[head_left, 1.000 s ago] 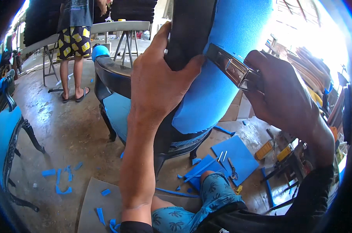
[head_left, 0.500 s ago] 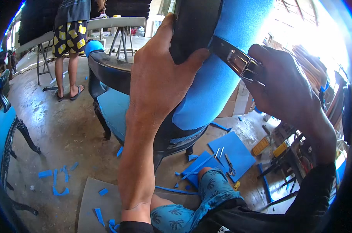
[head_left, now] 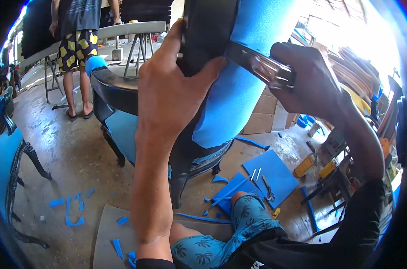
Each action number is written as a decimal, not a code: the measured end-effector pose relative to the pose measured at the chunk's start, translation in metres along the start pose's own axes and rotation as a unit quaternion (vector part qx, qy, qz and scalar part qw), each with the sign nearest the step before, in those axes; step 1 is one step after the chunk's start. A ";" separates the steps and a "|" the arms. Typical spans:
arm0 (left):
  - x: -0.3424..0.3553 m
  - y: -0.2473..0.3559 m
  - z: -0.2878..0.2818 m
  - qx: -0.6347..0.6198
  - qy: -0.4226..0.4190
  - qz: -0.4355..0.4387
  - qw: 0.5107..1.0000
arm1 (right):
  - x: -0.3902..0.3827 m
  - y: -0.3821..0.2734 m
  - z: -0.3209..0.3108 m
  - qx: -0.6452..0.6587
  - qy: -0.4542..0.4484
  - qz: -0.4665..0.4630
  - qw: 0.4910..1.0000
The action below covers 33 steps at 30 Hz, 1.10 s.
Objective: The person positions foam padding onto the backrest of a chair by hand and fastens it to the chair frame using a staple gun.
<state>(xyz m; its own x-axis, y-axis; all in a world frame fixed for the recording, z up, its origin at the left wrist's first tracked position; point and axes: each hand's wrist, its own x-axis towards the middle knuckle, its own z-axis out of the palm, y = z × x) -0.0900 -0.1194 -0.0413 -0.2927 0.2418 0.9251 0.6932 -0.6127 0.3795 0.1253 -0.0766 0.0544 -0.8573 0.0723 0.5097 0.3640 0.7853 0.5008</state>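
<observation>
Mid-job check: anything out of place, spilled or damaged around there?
Mostly litter: blue scraps are strewn over the floor, and scissors lie on a blue sheet down there, possibly easy to step on. I see no clear spill or damage.

Daylight from the upper right burns that corner white. The floor (head_left: 44,121) carries glossy glare, the metal tool (head_left: 267,69) glints, and the right hand (head_left: 309,80) looks shadowed. Straight lines bow toward the dark, blue-fringed rim.
</observation>
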 end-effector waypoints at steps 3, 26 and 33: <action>-0.003 -0.006 0.005 -0.023 0.004 -0.027 0.999 | -0.031 0.001 0.008 0.022 0.040 0.055 0.997; -0.007 -0.011 0.000 0.052 -0.016 0.026 0.998 | -0.017 -0.039 0.003 0.013 -0.047 0.124 0.991; -0.007 -0.001 -0.006 0.004 -0.050 0.019 0.999 | -0.014 -0.046 -0.001 -0.020 -0.087 0.154 0.984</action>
<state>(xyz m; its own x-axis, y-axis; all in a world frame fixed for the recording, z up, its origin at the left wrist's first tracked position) -0.0927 -0.1246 -0.0479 -0.1985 0.2923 0.9355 0.7074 -0.6179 0.3431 0.1206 -0.1140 0.0252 -0.7525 0.4099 0.5155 0.6271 0.6850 0.3709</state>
